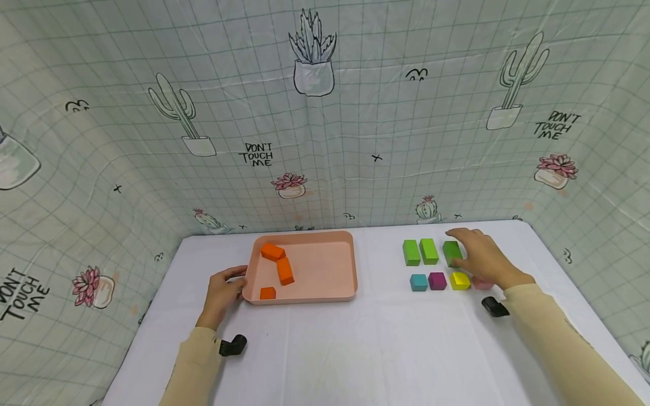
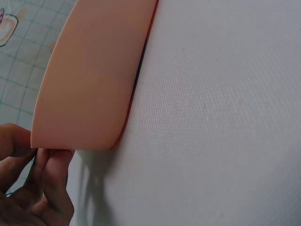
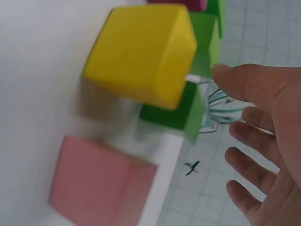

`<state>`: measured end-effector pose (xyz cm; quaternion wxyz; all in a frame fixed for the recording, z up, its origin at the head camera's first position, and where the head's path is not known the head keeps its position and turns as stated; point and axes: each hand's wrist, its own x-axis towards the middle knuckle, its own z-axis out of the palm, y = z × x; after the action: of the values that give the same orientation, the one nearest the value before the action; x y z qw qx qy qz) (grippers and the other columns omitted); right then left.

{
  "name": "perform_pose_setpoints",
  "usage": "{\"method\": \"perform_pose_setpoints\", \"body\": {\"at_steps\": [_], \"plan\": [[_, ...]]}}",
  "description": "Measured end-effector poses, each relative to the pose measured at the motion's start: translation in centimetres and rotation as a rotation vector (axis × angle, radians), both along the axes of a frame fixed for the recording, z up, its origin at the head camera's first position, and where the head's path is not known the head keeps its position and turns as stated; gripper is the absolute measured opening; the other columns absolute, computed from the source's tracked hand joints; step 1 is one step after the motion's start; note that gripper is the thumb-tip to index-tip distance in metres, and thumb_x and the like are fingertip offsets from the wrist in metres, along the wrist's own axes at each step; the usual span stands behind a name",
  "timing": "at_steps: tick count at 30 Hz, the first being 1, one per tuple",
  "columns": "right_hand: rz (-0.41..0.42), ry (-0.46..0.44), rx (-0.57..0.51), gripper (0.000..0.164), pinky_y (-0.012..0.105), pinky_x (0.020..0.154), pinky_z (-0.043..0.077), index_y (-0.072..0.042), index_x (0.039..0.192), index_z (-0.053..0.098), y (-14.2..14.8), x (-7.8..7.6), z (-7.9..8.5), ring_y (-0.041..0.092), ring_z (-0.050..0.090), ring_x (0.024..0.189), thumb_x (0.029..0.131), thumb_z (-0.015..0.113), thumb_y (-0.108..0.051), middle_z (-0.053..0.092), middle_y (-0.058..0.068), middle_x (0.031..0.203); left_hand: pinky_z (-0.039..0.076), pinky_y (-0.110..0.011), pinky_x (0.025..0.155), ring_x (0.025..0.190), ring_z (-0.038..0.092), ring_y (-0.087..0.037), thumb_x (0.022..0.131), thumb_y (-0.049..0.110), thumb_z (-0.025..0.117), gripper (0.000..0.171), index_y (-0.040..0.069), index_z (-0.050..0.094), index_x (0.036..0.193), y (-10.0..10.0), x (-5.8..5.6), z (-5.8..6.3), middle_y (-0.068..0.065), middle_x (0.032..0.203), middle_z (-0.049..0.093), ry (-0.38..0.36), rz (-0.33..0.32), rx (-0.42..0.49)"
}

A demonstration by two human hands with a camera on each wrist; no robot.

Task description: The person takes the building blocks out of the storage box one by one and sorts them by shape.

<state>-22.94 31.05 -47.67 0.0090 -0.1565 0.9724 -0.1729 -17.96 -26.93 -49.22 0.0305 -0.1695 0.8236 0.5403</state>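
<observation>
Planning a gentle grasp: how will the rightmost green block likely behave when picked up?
The rightmost green block is probably stiff, given its straight edges. Flat faces suggest it shouldn't roll. Being small beside the right hand, it is likely light.

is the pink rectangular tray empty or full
Neither: the pink rectangular tray holds three orange blocks on its left side, the rest bare.

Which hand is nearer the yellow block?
Right. The right hand is just beyond the yellow block, at the rightmost green block; the left hand is far off, at the left edge of the tray.
</observation>
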Motion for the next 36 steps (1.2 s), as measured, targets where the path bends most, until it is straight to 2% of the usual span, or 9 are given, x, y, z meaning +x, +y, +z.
{"method": "perform_pose_setpoints", "body": {"at_steps": [7,11,20,29,36], "plan": [[0.083,0.100,-0.015,0.062,0.070,0.110,0.037,0.006,0.144,0.056,-2.9,0.5,1.7,0.053,0.050,0.130,0.090,0.082,-0.010,0.056,0.029,0.147,0.052,-0.019,0.063,0.082,0.060,-0.008,0.101,-0.001,0.056,0.041,-0.007,0.062,0.141,0.1,0.1,0.2,-0.029,0.142,0.060,0.015,0.002,0.014],[0.136,0.126,-0.024,0.063,0.070,0.109,0.038,0.004,0.144,0.058,-4.9,1.0,2.2,0.051,0.052,0.131,0.088,0.083,-0.009,0.058,0.026,0.146,0.052,-0.020,0.062,0.080,0.060,-0.007,0.101,-0.001,0.056,0.041,-0.008,0.062,0.141,0.0,0.2,0.2,-0.030,0.142,0.060,0.018,0.002,0.023],[0.245,0.207,-0.048,0.059,0.066,0.104,0.045,0.003,0.141,0.061,-9.1,1.6,2.2,0.046,0.056,0.129,0.087,0.085,-0.008,0.062,0.023,0.142,0.051,-0.020,0.061,0.080,0.059,-0.008,0.101,0.000,0.057,0.041,-0.007,0.062,0.141,-0.1,0.4,0.1,-0.030,0.143,0.059,0.005,0.007,0.022],[0.331,0.270,-0.046,0.059,0.060,0.108,0.044,0.001,0.139,0.063,-13.9,1.3,1.8,0.041,0.058,0.127,0.086,0.086,-0.010,0.064,0.018,0.141,0.052,-0.020,0.063,0.082,0.060,-0.011,0.101,0.000,0.057,0.041,-0.005,0.063,0.141,-0.2,0.2,-0.2,-0.028,0.142,0.061,0.001,0.016,0.021],[0.389,0.268,-0.047,0.058,0.056,0.113,0.043,-0.001,0.140,0.063,-17.6,0.8,2.1,0.036,0.058,0.130,0.088,0.086,-0.012,0.064,0.014,0.142,0.052,-0.020,0.063,0.082,0.059,-0.011,0.101,0.000,0.057,0.041,-0.005,0.063,0.141,0.1,0.3,-0.1,-0.028,0.142,0.061,-0.008,0.017,0.012]]}}
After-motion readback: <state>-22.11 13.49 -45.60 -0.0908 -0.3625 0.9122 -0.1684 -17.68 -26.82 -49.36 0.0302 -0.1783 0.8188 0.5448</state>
